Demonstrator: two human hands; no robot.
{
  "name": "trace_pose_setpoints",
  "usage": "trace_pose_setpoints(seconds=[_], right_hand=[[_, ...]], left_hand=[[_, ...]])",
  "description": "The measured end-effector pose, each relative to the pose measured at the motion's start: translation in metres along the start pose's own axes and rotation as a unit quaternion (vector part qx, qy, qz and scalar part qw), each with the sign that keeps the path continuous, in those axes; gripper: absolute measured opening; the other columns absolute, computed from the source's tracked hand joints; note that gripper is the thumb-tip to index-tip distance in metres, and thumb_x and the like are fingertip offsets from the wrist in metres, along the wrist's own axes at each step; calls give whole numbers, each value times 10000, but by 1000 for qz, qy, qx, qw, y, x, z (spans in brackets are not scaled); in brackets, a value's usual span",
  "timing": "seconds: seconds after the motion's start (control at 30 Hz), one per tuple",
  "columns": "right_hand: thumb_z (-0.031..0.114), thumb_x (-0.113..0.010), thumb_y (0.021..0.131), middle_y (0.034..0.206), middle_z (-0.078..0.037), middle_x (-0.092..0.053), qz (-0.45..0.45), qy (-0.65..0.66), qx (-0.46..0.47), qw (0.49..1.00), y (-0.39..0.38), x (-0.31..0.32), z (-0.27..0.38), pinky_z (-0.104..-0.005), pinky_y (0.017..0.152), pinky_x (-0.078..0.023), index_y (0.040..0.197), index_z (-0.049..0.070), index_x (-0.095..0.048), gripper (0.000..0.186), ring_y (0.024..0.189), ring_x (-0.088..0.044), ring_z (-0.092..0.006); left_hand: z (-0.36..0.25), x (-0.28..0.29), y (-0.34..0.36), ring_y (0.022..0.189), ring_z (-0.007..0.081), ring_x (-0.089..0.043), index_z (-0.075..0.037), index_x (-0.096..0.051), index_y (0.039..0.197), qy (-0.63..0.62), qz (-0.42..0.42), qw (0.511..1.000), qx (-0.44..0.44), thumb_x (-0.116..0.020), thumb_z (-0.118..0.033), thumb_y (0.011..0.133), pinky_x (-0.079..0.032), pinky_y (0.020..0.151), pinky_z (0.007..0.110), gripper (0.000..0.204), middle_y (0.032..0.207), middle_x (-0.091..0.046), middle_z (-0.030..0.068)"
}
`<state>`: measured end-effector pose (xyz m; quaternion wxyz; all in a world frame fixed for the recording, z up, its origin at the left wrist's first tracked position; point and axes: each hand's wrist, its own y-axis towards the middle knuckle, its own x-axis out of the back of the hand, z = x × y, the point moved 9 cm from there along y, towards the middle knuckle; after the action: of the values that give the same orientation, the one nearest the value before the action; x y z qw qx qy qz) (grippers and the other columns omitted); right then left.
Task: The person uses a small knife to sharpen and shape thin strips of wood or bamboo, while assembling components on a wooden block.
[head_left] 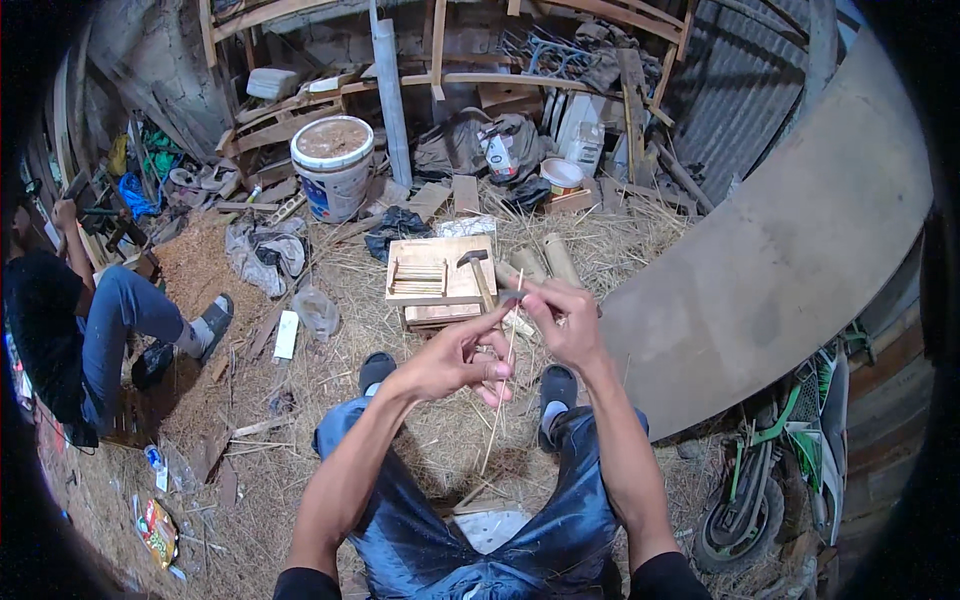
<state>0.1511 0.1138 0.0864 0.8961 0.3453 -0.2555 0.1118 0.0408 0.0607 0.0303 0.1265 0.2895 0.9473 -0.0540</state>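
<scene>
My left hand (pixel 460 365) pinches a long thin bamboo strip (pixel 492 440) that runs from near my right hand down between my knees. My right hand (pixel 563 322) is closed around a small dark blade (pixel 513 296), which meets the strip near its upper end. Just beyond my hands, a square wooden board (pixel 415 258) lies on a stacked wooden piece, carrying a small frame of thin sticks (pixel 419 281) and a hammer (pixel 482 280). Short bamboo sections (pixel 562 264) lie on the straw to the right of the board.
Another person (pixel 120 330) sits at the left by wood shavings (pixel 210 250). A large bucket (pixel 332 180), a small tub (pixel 561 175) and scrap wood are at the back. A broad curved-looking sheet (pixel 760 260) stands on the right, with a green two-wheeled vehicle (pixel 760 480) below it.
</scene>
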Motion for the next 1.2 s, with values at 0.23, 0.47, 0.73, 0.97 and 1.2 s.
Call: trace_pose_setpoints(seconds=[0.23, 0.47, 0.73, 0.97, 1.2], right_hand=[[189, -643, 831, 788, -165, -645, 33, 25, 29, 999, -10, -10, 7, -351, 648, -464, 908, -23, -677, 227, 697, -599, -291], [190, -645, 835, 751, -154, -643, 43, 20, 46, 998, -8, -9, 16, -355, 618, -452, 900, -22, -677, 225, 674, -593, -274], [193, -640, 839, 745, -153, -634, -2, 6, -7, 1000, 4, 4, -11, -360, 642, -452, 901, -6, -680, 212, 697, -598, -280], [203, -629, 851, 732, -138, -632, 45, -17, 61, 997, -3, -10, 7, -345, 629, -450, 876, 6, -689, 207, 674, -592, -254], [207, -548, 914, 878, -148, -680, -30, -4, -192, 981, 8, 33, -66, -299, 656, -459, 1038, 47, -687, 245, 738, -602, -144]], left_hand=[[-2, -3, 0, 754, 230, -655, -269, -42, 1480, 8, 40, 999, 11, -600, 40, 834, -599, 613, 340, 907, 908, -555, 88], [-5, -7, -3, 781, 202, -643, -308, 13, 1473, 5, 53, 999, 5, -582, 24, 861, -588, 670, 324, 915, 903, -551, 75], [5, -11, 0, 781, 220, -646, -291, 20, 1474, 14, 72, 996, 41, -584, 37, 851, -592, 661, 337, 928, 908, -555, 94], [2, 0, -1, 787, 231, -648, -302, 51, 1469, 24, 59, 997, 40, -584, 37, 850, -591, 684, 355, 949, 901, -557, 107], [6, -18, 1, 791, 247, -653, -347, 64, 1458, -10, 66, 997, 49, -586, 49, 841, -596, 691, 388, 980, 895, -580, 111]])
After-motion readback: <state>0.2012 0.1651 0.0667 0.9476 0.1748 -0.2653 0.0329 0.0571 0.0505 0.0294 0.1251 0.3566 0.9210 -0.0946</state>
